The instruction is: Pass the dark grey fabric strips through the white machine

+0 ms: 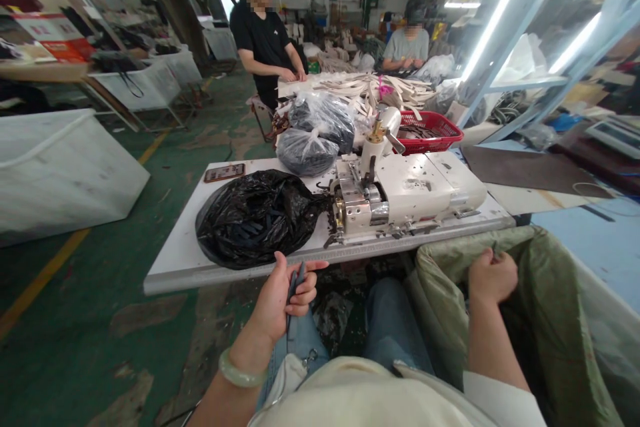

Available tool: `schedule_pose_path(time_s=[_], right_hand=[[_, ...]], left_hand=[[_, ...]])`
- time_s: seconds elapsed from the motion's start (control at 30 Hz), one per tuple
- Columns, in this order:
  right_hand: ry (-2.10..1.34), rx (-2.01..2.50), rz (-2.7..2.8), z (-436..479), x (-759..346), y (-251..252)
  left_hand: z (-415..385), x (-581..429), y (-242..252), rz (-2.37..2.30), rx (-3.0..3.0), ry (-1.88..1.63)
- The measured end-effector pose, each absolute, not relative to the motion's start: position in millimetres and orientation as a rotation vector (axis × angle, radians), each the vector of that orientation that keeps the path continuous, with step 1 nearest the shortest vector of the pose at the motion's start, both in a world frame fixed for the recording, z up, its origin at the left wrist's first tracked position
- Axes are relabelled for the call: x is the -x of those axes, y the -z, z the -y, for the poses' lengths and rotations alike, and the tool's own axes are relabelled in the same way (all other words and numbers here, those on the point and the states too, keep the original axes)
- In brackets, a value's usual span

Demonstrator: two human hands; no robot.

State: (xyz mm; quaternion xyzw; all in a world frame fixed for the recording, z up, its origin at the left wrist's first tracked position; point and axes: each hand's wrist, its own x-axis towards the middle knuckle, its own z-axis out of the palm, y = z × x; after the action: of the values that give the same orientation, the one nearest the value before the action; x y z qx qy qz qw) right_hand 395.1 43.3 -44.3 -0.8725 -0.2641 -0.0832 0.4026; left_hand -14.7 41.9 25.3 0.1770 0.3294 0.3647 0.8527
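Observation:
My left hand [286, 298] is raised just in front of the white table's edge [173, 278], shut on a narrow dark strip [295, 288] that hangs down past my palm. A pale jade bangle [243, 369] circles that wrist. Beyond the hand, a black plastic bag [255, 217] full of dark strips lies on the table. To its right stands a cream industrial sewing machine [400, 195]. My right hand [493, 276] is curled into a fist above the rim of a green woven sack [445, 267], touching nothing else I can see.
Two clear bags [307, 152] of dark material and a red plastic basket [430, 131] sit behind the machine, with a phone [225, 173] on the table's left. Two co-workers [263, 33] are at a far table piled with pale strips. White bins stand left.

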Motion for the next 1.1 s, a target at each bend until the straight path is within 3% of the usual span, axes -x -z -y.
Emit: schedule_pose_path(time_s=[0.07, 0.1, 0.3, 0.43, 0.73, 0.97, 1.1], right_hand=[[0.465, 2.312, 0.638, -23.2, -413.8, 47.8], [0.405, 2.298, 0.677, -19.8, -410.8, 44.6], [-1.029, 1.460, 1.429, -40.0, -255.8, -2.1], [-1.542, 1.066, 1.386, -41.5, -168.4, -8.1], [-1.433, 0.762, 0.868, -59.7, -181.6, 5.7], [-1.833, 0.605, 0.864, -48.3, -185.0, 2.7], [-1.888, 0.633, 0.863, -42.9, -177.3, 3.8]], left_hand=[[-44.4, 9.6, -27.1, -0.665, -0.378, -0.723], [-45.5, 5.9, -27.9, -0.654, -0.386, -0.694], [-47.3, -20.2, -30.8, -0.651, -0.455, -0.579], [-44.1, -23.3, -32.7, -0.701, -0.510, -0.537], [-34.1, 6.9, -35.2, -0.818, -0.660, -0.504], [-26.8, -8.6, -33.2, -1.056, -0.915, -0.771], [-24.5, -11.8, -32.6, -1.140, -1.083, -0.786]])
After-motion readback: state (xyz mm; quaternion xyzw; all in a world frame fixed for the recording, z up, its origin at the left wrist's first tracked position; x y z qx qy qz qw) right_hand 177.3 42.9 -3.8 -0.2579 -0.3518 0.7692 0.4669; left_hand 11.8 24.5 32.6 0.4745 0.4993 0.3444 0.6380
